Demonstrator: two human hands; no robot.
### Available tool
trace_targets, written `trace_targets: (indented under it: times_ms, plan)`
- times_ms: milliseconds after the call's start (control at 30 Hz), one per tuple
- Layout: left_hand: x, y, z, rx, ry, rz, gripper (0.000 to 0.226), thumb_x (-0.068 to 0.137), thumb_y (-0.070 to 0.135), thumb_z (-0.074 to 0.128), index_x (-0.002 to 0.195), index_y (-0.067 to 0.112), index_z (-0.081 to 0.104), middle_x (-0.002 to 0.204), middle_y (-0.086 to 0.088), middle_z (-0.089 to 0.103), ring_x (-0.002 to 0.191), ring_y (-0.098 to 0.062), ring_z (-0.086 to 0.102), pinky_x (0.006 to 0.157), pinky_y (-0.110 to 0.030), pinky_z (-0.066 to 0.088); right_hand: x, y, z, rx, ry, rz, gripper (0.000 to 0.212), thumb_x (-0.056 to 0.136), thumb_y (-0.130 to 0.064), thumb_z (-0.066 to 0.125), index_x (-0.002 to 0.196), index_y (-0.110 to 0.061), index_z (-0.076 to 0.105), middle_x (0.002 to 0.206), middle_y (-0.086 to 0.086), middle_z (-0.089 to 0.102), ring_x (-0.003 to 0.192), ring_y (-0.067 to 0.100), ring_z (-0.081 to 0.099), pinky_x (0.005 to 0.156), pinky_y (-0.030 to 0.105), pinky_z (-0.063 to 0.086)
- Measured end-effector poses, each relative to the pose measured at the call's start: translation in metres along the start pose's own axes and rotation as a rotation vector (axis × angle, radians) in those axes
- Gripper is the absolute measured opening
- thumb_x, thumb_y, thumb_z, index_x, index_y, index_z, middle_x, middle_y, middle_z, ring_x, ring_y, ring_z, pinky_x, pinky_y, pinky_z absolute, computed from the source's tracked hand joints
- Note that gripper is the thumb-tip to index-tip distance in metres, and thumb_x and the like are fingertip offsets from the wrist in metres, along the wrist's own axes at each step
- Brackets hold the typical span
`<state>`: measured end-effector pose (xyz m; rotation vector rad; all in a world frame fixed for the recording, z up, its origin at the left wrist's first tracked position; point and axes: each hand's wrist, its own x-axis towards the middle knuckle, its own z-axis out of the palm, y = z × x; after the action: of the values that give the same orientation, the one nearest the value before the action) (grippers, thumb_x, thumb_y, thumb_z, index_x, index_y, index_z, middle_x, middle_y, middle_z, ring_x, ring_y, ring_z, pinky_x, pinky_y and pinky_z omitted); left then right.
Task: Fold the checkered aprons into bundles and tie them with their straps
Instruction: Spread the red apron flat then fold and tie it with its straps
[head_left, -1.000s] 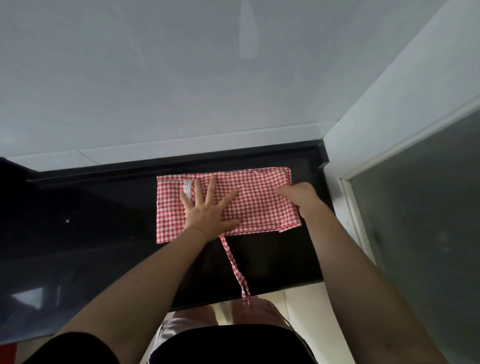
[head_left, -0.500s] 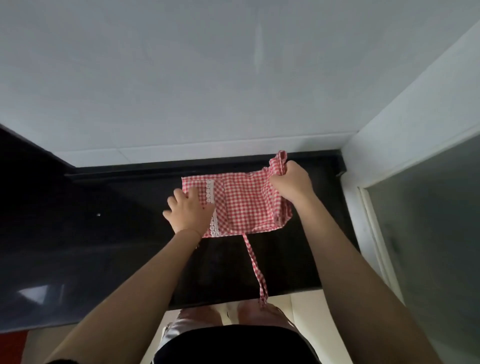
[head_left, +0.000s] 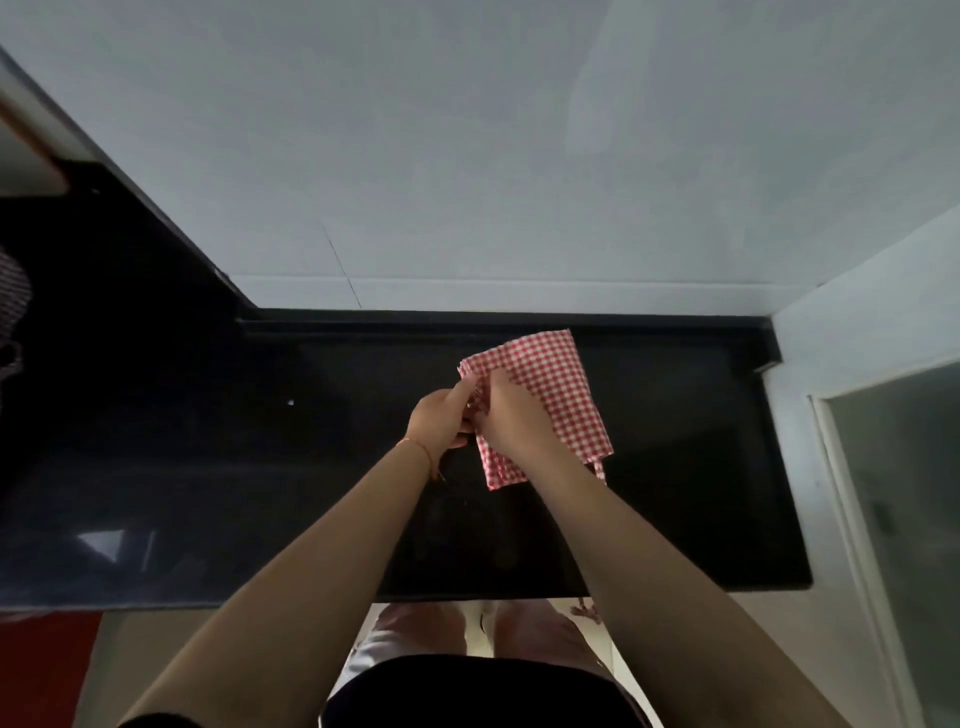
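**Head view: both hands meet at the folded apron's left edge**

Head view looks down on a black worktop set against a pale wall. The checkered apron lies on it as a folded panel, a little right of centre, tilted so its far corner points toward 12 o'clock near the worktop's back lip.

Both hands work the same spot, the apron's edge toward 9 o'clock. The left hand has its fingers curled and pinches the layered edge there. The right hand reaches across the cloth from 5 o'clock, its fingers bent onto that same bunched edge. Holding the layers together at one place likely keeps them aligned while the next fold or roll is started.

A strap shows briefly at the apron's near corner, around 4 o'clock from the hands, and its end appears below the worktop's front edge. Left hanging there, it stays out of the folding and free for tying later. The bundle is not yet compact and no knot is made, so the task seems about midway for this apron.
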<state>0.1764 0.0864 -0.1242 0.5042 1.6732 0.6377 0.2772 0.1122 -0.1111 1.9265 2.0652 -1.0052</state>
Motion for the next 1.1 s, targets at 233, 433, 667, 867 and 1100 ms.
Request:
trace_targets:
  times_ms: [233, 433, 667, 867, 1100]
  plan:
    - [0.007, 0.001, -0.003, 0.489, 0.201, 0.127, 0.027, 0.089, 0.035, 0.068, 0.102, 0.013, 0.058, 0.102, -0.005, 0.064, 0.086, -0.016, 0.06, 0.073, -0.034, 0.055, -0.018, 0.012, -0.002, -0.208, 0.077, -0.109, 0.023, 0.094, -0.045, 0.059, 0.095, -0.021, 0.063, 0.097, -0.001, 0.061, 0.094, 0.017, 0.058, 0.087, 0.037, 0.051]
    - [0.005, 0.009, 0.015, 1.344, 0.101, 0.988, 0.041, 0.089, 0.022, 0.062, 0.128, 0.024, 0.048, 0.13, -0.001, 0.048, 0.119, -0.02, 0.045, 0.107, -0.038, 0.038, -0.031, 0.024, -0.036, -0.067, 0.113, -0.076, 0.019, 0.103, -0.026, 0.048, 0.116, -0.018, 0.058, 0.116, 0.0, 0.06, 0.105, 0.02, 0.058, 0.094, 0.037, 0.046]
    - [0.007, 0.007, 0.034, 1.115, -0.015, 0.592, 0.03, 0.097, 0.028, 0.054, 0.125, 0.017, 0.054, 0.132, -0.005, 0.053, 0.108, -0.017, 0.054, 0.097, -0.036, 0.05, -0.034, 0.128, -0.052, 0.098, 0.305, 0.346, 0.029, 0.09, -0.014, 0.063, 0.118, -0.022, 0.058, 0.118, 0.0, 0.06, 0.104, 0.018, 0.058, 0.093, 0.037, 0.049]
    - [0.011, 0.003, 0.04, 1.32, -0.048, 0.505, 0.094, 0.075, 0.071, 0.067, 0.145, 0.018, 0.034, 0.15, -0.008, 0.038, 0.135, -0.027, 0.042, 0.109, -0.045, 0.043, -0.038, 0.145, -0.036, 0.296, 0.161, 0.247, 0.026, 0.096, -0.025, 0.06, 0.122, -0.021, 0.059, 0.111, -0.004, 0.062, 0.103, 0.016, 0.06, 0.091, 0.033, 0.047]
    - [0.007, -0.003, 0.034, 1.312, -0.063, 0.546, 0.117, 0.071, 0.065, 0.076, 0.155, 0.04, -0.002, 0.158, -0.009, 0.027, 0.142, -0.031, 0.035, 0.113, -0.049, 0.038, -0.034, 0.174, -0.042, 0.236, 0.365, 0.469, 0.016, 0.098, -0.013, 0.054, 0.111, -0.017, 0.061, 0.114, 0.003, 0.063, 0.095, 0.015, 0.06, 0.078, 0.027, 0.044]
